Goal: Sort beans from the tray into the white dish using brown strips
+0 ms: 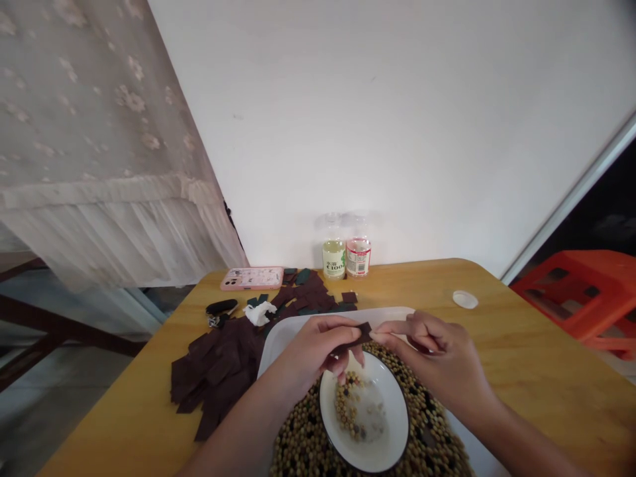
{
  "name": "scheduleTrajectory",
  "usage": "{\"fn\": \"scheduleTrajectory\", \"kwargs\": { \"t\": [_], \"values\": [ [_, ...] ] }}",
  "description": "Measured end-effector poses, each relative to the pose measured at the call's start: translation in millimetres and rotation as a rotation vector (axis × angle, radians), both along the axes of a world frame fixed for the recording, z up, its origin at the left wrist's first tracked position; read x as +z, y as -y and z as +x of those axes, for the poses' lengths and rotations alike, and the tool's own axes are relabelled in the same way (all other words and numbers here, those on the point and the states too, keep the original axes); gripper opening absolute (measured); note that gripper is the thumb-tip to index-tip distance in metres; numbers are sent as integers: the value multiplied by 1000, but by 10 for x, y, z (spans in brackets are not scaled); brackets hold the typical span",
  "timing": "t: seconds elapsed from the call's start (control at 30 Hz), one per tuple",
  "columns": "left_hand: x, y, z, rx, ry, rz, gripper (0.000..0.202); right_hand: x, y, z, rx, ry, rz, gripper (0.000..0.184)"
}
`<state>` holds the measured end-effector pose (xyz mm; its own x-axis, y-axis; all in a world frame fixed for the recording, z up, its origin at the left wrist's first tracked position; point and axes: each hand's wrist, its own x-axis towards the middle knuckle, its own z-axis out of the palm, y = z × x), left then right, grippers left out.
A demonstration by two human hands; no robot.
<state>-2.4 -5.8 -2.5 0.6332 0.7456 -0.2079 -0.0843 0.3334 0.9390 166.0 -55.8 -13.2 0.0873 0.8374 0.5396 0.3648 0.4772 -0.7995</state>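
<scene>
My left hand (330, 341) is closed on a small dark brown piece (365, 331), apparently folded cloth or paper, between thumb and fingers. My right hand (432, 348) pinches thumb and forefinger together right at the far end of that piece; whatever sits between those fingertips is too small to make out. Below both hands a white dark-rimmed bowl (395, 404) holds tan round beads, a few dark ones and some pale, see-through stuff. The bowl rests on a layer of tan and black beads (298, 440) in a white tray (278, 334).
Dark brown squares (218, 364) lie heaped left of the tray, with more behind it. Keys (221, 308), a crumpled tissue (259, 313) and a pink-cased phone (253, 278) lie nearby. Two bottles (334, 255) stand against the wall. A white lid (465, 300) lies at right, an orange stool (586, 298) beyond.
</scene>
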Motion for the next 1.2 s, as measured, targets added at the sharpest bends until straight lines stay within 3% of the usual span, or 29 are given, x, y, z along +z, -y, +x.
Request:
{"fn": "scheduleTrajectory", "kwargs": {
  "t": [0.17, 0.27, 0.6, 1.03, 1.2],
  "values": [
    [2, 4, 0, -59, -52, 44, 20, -29, -20, 9, 45, 56, -73, 44],
    [-1, 4, -2, -82, -43, 39, 20, -35, -21, 16, -1, 85, -36, 42],
    [-2, 1, 5, -22, -18, 47, 22, -57, -2, -9, -18, 178, 74, 38],
    [14, 20, 9, -88, -101, 60, 19, -74, 4, 10, -49, 156, 55, 42],
    [23, 33, 9, -37, -57, 25, 17, -81, 5, 21, -44, 163, 59, 44]
  ]
}}
